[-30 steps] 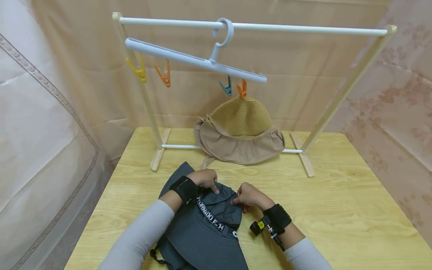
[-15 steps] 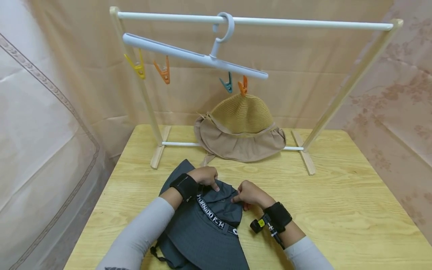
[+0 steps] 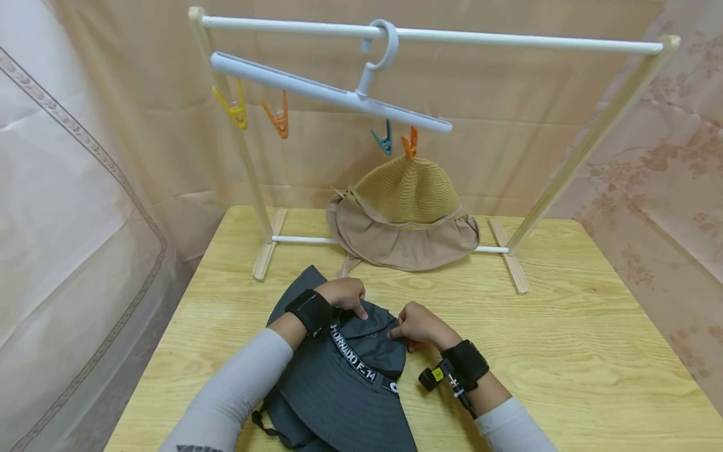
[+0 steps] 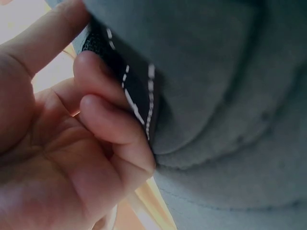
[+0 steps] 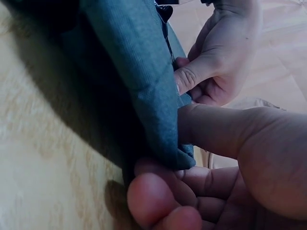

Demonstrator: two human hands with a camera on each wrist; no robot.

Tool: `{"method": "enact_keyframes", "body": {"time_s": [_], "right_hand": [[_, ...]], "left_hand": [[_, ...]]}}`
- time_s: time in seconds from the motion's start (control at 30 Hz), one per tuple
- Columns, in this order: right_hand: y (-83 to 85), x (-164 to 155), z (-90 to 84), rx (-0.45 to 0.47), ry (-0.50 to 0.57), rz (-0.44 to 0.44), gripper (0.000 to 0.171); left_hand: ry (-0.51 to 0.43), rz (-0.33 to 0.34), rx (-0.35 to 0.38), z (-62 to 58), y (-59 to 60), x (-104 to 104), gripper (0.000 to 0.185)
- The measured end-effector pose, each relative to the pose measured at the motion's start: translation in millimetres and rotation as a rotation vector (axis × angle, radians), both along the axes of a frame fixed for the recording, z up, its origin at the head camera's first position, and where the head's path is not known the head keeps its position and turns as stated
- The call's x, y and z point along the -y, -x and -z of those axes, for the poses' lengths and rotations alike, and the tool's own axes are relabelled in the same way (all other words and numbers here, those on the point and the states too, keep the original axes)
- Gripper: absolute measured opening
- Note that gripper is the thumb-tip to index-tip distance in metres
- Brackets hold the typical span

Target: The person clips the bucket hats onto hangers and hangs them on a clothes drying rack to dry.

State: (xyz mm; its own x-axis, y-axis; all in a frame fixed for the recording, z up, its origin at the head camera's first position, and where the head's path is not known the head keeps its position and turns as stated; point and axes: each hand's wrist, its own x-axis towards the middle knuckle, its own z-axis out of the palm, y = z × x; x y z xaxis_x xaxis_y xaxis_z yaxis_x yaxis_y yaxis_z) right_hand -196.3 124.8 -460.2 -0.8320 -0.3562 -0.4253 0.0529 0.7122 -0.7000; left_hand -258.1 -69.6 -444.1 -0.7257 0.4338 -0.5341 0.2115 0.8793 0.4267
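A dark grey brimmed hat (image 3: 339,395) with a black band lettered in white lies folded on the table, its crown pointing away from me. My left hand (image 3: 344,296) pinches the crown's left side, thumb on top; in the left wrist view its curled fingers (image 4: 112,122) tuck under the cloth beside the stitched band. The crown's right edge is pinched by my right hand (image 3: 422,326). In the right wrist view that thumb (image 5: 211,127) presses one face of the cloth and the fingers (image 5: 151,196) curl beneath.
Behind the hat stands a rack with a white top bar (image 3: 508,39). From it hangs a tilted pale blue hanger (image 3: 316,91) with yellow, orange and teal clips. An orange clip (image 3: 410,143) at its right holds a tan straw hat (image 3: 409,194) with a fabric brim.
The rack and hanger shift slightly in the head view as the camera moves. Both hands keep their hold on the grey hat in the same place.
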Motion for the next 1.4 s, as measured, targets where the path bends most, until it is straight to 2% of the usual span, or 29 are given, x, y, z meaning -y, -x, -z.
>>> {"method": "enact_keyframes", "body": {"time_s": [0.2,0.57,1.1,1.4], "right_hand": [[-1.6,0.0,0.9,0.016,-0.007,0.003,0.044],[-0.5,-1.1,-1.0,-0.008,-0.011,0.009,0.043],[-6.2,0.7,5.1,0.018,-0.042,0.014,0.041],[-0.9,-0.6,0.6,-0.031,-0.027,-0.008,0.041]], "left_hand": [[0.032,0.005,0.008,0.6,-0.3,-1.3,0.048],[-0.001,0.002,0.009,-0.6,2.2,-2.0,0.050],[0.010,0.011,0.017,8.3,-2.2,-1.2,0.053],[0.007,0.009,-0.015,1.7,0.7,-1.6,0.053]]}}
